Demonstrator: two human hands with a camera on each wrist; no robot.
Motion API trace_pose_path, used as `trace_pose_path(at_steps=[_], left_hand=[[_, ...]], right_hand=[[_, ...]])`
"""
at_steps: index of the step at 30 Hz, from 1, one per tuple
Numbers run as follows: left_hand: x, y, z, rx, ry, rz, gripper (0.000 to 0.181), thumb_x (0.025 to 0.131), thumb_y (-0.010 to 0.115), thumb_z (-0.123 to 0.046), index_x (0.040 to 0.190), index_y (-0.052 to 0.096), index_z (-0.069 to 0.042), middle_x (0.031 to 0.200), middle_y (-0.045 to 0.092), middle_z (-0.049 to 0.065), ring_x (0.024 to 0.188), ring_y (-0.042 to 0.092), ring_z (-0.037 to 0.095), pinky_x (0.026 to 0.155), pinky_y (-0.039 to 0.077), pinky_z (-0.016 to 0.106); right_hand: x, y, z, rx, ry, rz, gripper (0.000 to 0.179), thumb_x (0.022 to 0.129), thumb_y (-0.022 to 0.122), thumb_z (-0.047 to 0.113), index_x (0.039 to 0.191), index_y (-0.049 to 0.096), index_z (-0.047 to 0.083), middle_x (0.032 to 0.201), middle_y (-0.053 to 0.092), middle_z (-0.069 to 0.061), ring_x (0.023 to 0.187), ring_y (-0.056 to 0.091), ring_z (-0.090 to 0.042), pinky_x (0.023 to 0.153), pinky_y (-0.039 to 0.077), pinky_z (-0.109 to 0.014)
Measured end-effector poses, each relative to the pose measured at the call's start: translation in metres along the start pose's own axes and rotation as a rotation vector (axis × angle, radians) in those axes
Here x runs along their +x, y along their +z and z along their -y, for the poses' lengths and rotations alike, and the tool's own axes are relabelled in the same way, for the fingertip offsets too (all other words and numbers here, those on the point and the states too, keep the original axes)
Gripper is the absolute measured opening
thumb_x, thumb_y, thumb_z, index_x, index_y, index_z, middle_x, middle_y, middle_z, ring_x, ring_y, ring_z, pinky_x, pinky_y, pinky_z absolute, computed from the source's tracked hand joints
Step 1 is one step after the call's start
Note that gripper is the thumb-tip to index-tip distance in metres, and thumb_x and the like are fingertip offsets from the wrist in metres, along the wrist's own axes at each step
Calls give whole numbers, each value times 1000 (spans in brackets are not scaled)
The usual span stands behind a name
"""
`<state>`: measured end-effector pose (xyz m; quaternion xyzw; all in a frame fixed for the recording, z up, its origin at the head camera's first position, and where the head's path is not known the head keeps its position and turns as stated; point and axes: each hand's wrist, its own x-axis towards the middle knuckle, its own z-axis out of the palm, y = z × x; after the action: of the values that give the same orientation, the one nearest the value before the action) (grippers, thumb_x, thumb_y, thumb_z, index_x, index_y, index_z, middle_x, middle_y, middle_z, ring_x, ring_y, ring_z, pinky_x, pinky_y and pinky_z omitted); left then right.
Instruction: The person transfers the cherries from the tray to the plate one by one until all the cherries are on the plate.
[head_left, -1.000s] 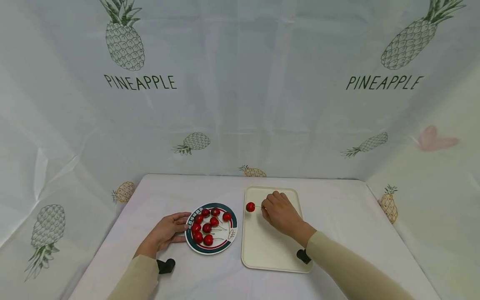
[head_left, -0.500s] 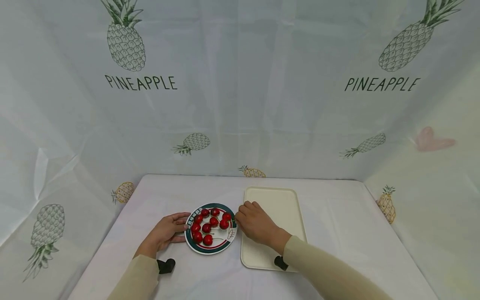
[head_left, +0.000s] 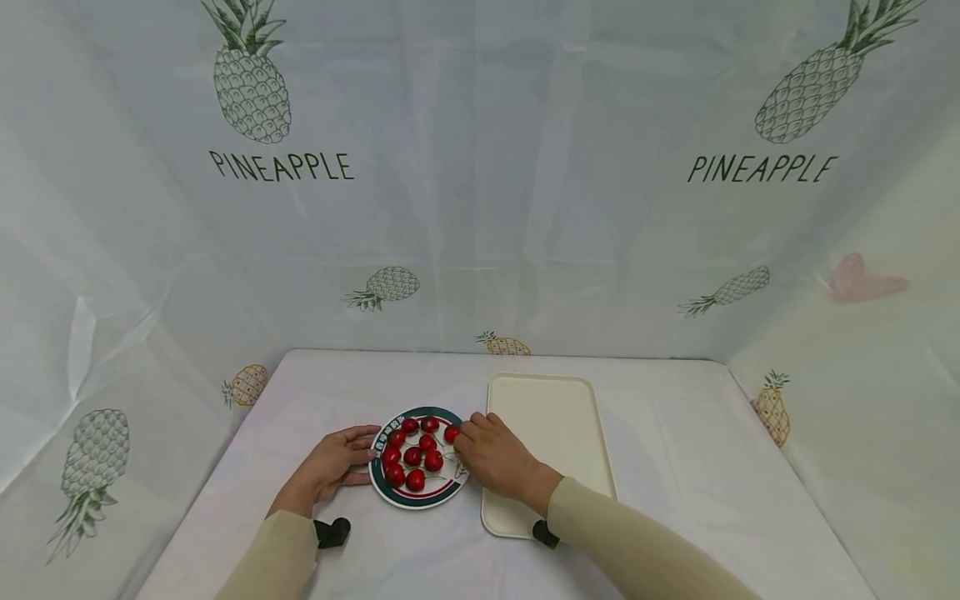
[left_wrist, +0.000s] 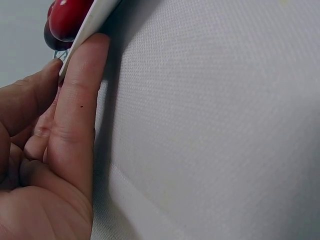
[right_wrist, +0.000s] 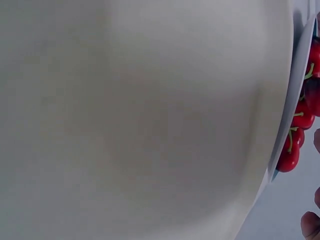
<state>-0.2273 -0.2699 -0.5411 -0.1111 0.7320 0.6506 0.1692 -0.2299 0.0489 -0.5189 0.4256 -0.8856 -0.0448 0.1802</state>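
A round white plate point(head_left: 400, 495) with a dark green rim bears several red cherries point(head_left: 415, 479), some showing stems. My left hand point(head_left: 333, 462) holds the plate's left edge; in the left wrist view the thumb point(left_wrist: 47, 82) is at the rim and a straight finger point(left_wrist: 75, 110) reaches under it. Over the plate's right edge, my right hand point(head_left: 498, 458) has its fingers bent down, pinching the stem of a cherry point(head_left: 433, 461) that is in among the others. Its fingertips are largely hidden in the head view and only just enter the right wrist view.
A cream rectangular tray point(head_left: 551, 408) lies right of the plate, partly under my right forearm. Its edge comes close to the plate's rim point(right_wrist: 285, 120) in the right wrist view. White cloth point(head_left: 675, 467) covers the table, with a pineapple-print curtain point(head_left: 525, 208) behind.
My right hand has moved left from above the tray to the plate, carrying a cherry by its stem and lowering it among the others. My left hand has stayed at the plate's edge.
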Motion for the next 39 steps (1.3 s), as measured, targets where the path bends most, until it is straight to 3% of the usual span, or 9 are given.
trace_pose_path(at_steps=[17, 26, 36, 39], left_hand=[[3, 1, 0, -13, -2, -15, 50, 102, 62, 2, 151, 55, -6, 135, 65, 20, 98, 77, 25, 80, 66, 46], [6, 3, 1, -9, 4, -17, 50, 102, 61, 3, 151, 55, -5, 136, 65, 20, 98, 77, 26, 80, 66, 47], [7, 3, -3, 5, -3, -13, 51, 102, 64, 0, 152, 53, -4, 143, 60, 25, 98, 77, 26, 80, 66, 47], [2, 4, -8, 55, -4, -28, 52, 102, 65, -5, 152, 52, -3, 142, 59, 27, 98, 75, 24, 80, 67, 45]], right_hand=[[2, 5, 1, -22, -24, 56, 19, 101, 72, 34, 114, 72, 20, 102, 65, 6, 95, 50, -13, 80, 44, -24], [0, 6, -1, -59, -15, 43, 21, 101, 72, 35, 115, 73, 20, 103, 66, 5, 95, 52, -14, 81, 46, -25], [-7, -4, -12, 18, 123, 12, 23, 103, 68, 39, 111, 73, 18, 105, 65, 2, 100, 51, -17, 87, 46, -31], [-13, -3, -19, 13, 167, 3, 25, 103, 66, 40, 111, 72, 18, 104, 64, 2, 99, 50, -18, 87, 45, -32]])
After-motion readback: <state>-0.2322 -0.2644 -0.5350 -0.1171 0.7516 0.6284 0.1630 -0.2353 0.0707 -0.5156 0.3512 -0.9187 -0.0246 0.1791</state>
